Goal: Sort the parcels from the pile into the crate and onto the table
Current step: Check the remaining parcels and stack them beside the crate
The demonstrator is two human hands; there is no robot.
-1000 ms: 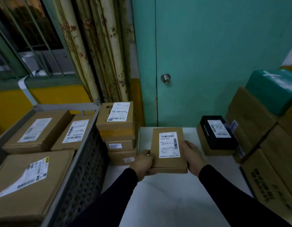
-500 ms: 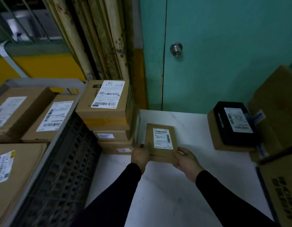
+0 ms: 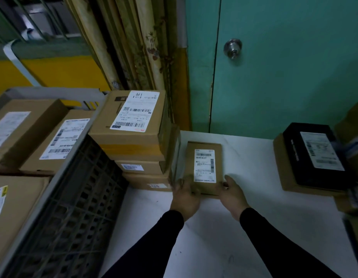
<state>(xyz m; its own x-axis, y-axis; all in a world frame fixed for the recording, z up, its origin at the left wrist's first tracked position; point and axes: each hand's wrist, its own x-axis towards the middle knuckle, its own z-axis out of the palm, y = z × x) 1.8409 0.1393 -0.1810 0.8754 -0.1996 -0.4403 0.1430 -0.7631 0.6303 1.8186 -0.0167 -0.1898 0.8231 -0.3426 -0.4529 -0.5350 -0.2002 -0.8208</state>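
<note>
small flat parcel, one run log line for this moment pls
small flat parcel on white table | left hand and right hand at near corners | beside box stack | release pending

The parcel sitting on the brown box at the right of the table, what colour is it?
Black, with a white shipping label on top: the black parcel, seen in the head view.

A small flat brown parcel (image 3: 204,167) with a white label lies on the white table (image 3: 244,227) in the middle of the frame, and the left hand (image 3: 185,197) and right hand (image 3: 233,197) hold its near corners. Just left of it stands a stack of brown boxes (image 3: 134,137), and at the far left a grey crate (image 3: 69,207) holds more boxes. At the right, a black box (image 3: 314,155) sits on a brown box (image 3: 284,167).
</note>
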